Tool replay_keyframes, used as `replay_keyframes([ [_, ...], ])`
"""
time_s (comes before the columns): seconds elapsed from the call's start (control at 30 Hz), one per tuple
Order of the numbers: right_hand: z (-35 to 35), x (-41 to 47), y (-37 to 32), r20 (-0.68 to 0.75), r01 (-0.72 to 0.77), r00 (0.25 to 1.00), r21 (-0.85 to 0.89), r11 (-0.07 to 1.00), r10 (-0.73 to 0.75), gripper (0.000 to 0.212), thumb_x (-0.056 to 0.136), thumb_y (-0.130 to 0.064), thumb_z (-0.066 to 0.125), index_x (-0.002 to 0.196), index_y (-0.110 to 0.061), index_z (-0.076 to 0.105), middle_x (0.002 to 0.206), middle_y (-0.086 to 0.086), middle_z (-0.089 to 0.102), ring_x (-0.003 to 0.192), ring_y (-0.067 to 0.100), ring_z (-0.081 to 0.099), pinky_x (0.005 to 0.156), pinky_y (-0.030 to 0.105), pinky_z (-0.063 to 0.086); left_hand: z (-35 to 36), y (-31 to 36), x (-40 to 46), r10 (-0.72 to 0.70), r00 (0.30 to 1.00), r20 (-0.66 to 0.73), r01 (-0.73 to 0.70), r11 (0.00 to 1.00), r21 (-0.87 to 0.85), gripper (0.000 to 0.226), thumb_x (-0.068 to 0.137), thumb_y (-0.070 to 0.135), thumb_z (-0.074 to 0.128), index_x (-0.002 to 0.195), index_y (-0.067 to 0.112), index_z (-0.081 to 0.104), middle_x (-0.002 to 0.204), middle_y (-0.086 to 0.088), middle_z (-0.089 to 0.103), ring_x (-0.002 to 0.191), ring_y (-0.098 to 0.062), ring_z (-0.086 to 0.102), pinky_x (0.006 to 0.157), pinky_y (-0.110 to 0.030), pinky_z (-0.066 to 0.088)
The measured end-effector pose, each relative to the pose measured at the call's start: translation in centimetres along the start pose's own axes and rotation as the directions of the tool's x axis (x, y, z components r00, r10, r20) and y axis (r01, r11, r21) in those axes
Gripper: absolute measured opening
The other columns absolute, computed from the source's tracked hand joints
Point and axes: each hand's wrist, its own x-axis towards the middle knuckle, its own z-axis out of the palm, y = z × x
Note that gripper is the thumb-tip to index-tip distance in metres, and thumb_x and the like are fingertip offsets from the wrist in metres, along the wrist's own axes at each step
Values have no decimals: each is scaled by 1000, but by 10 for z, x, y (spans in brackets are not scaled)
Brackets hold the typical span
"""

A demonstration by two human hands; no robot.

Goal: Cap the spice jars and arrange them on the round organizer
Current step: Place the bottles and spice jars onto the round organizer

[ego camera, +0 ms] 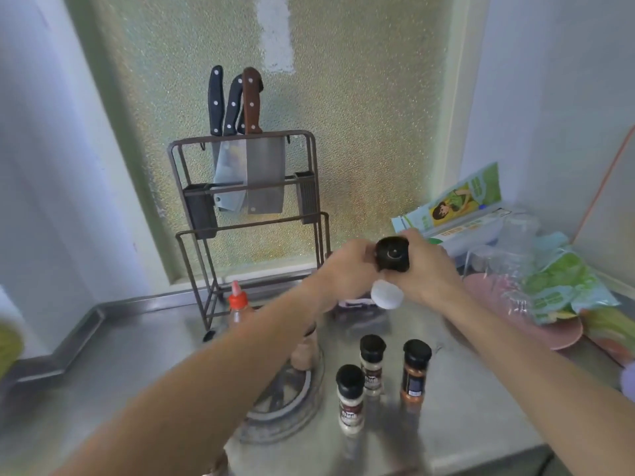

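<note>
Two hands meet above a steel counter (481, 407): the left hand (347, 269) and right hand (426, 269) grip a white jar (386, 294) and its black cap (392, 254). Below the grip stand three capped spice jars (372, 364); the round organizer (285, 407) lies lower left.

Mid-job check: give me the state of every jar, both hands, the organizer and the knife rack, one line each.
Held jar: lifted off the counter, tilted, black cap at its top.
Left hand: grips the held jar.
Right hand: grips the black cap.
Three counter jars: upright, capped, beside the organizer.
Round organizer: holds one upright jar, partly hidden.
Knife rack: upright, knives slotted in.
</note>
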Motion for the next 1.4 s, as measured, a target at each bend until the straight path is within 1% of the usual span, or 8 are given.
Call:
replay_keyframes([
  [0.13, -14, -24, -64, 9, 140, 990, 72, 988, -141, 66, 72, -41, 86, 127, -22, 55, 115, 1, 67, 107, 27, 64, 86, 40, 53, -60, 12, -61, 31, 997, -74, -26, 998, 61, 39, 90, -10, 51, 101, 21, 71, 106, -12, 78, 107, -34, 71, 101, -48, 55],
  [0.27, 14, -53, -115, 127, 193, 969, 157, 969, -214, 69, 74, -37, 87, 131, -18, 52, 120, 3, 68, 110, 28, 65, 88, 40, 53, -104, -8, -103, -106, 985, -138, 126, 981, 147, 34, 90, -13, 49, 111, 4, 70, 110, -17, 77, 106, -30, 73, 100, -46, 57],
  [0.5, 109, -94, -155, 270, 190, 936, 148, 971, -224, 62, 80, -33, 81, 129, -15, 47, 119, 7, 70, 105, 28, 68, 81, 38, 58, -128, -81, -139, -250, 962, -113, 272, 816, 510, 42, 86, -5, 47, 118, 4, 73, 118, -13, 75, 112, -31, 69, 102, -46, 55],
  [0.8, 168, -113, -165, 300, 199, 927, 121, 972, -227, 89, 83, -30, 78, 151, -16, 23, 131, 9, 65, 109, 33, 68, 79, 39, 56, -137, -140, -146, -302, 941, -149, 327, 714, 619, 42, 83, -1, 42, 111, 4, 73, 116, -13, 75, 111, -33, 68, 99, -46, 56],
  [1.07, 171, -115, -171, 303, 182, 929, 124, 975, -212, 90, 85, -31, 79, 152, -13, 23, 130, 10, 65, 114, 33, 66, 91, 47, 57, -137, -145, -159, -281, 947, -158, 317, 727, 609, 44, 88, 4, 43, 121, 10, 71, 121, -8, 75, 115, -31, 66, 100, -44, 54],
  [1.17, 156, -120, -167, 290, 170, 934, 153, 974, -208, 75, 84, -30, 79, 143, -19, 35, 128, 4, 67, 112, 28, 68, 88, 41, 56, -140, -142, -168, -269, 950, -158, 310, 748, 587, 41, 97, 7, 44, 129, 14, 68, 133, -5, 69, 124, -29, 62, 107, -41, 49],
  [1.3, 136, -150, -152, 84, 263, 954, 237, 935, -289, 39, 88, -30, 76, 119, -27, 54, 113, -11, 66, 97, 12, 68, 84, 35, 58, -144, -151, -195, -178, 955, -237, 284, 775, 564, 35, 97, 16, 50, 127, 23, 66, 130, 2, 70, 121, -20, 64, 104, -39, 52],
  [1.4, 142, -179, -148, 185, 308, 915, 253, 917, -358, 32, 88, -37, 73, 114, -31, 56, 112, -15, 63, 94, 7, 66, 84, 34, 58, -137, -161, -218, -142, 960, -241, 266, 735, 624, 37, 93, 28, 58, 130, 31, 63, 132, 7, 66, 121, -16, 61, 102, -36, 51],
])
